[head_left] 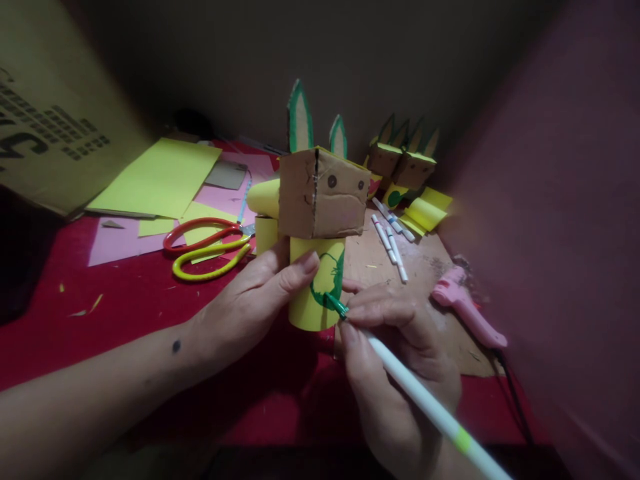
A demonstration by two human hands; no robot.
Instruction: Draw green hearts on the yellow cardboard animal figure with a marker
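A cardboard animal figure [323, 193] is held upright in the middle of the view. It has a brown box head with drawn eyes, two green-edged ears and a yellow paper tube body [303, 303]. My left hand [260, 287] is closed around the tube from the left, its thumb on the front. Between the thumb and fingers of my right hand [400, 360] is a green marker [420, 390] with a long white barrel. Its green tip touches the tube at the lower edge of a rounded green outline, which is partly coloured in.
Scissors [210, 247] with red and yellow handles lie left, by yellow paper sheets [160, 177]. Several markers [390, 247] and a pink glue gun [467, 303] rest on a cardboard sheet [430, 267] at right. Similar cardboard figures [413, 170] stand behind. A large box [65, 100] rises left.
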